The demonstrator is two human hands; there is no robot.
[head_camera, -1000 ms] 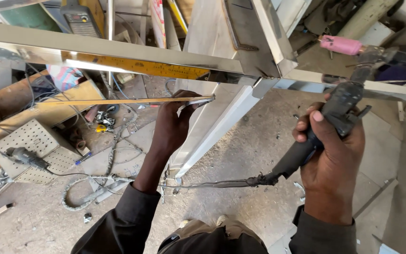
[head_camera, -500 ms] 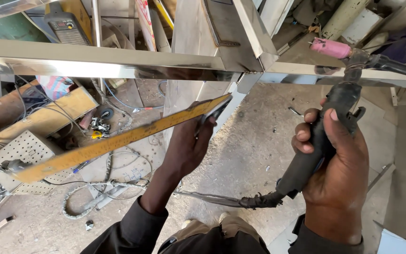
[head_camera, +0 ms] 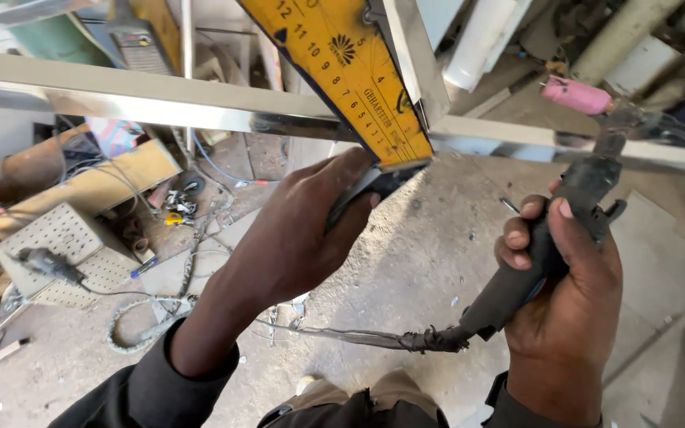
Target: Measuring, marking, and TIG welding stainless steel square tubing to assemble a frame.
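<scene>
Over at the left, a perforated metal plate (head_camera: 65, 254) lies on the concrete floor (head_camera: 406, 269) among loose cables. Toward the middle we hold our left hand (head_camera: 303, 230) up, its fingers (head_camera: 342, 178) clenched around the dark handle end of a yellow square ruler (head_camera: 342, 67), which rises far and leftward across a shiny steel bar (head_camera: 160, 99). On the right, our right hand (head_camera: 564, 293) grips a black welding torch (head_camera: 549, 246), fingers wrapped tightly about it, its pink nozzle (head_camera: 576, 95) touching the bar.
</scene>
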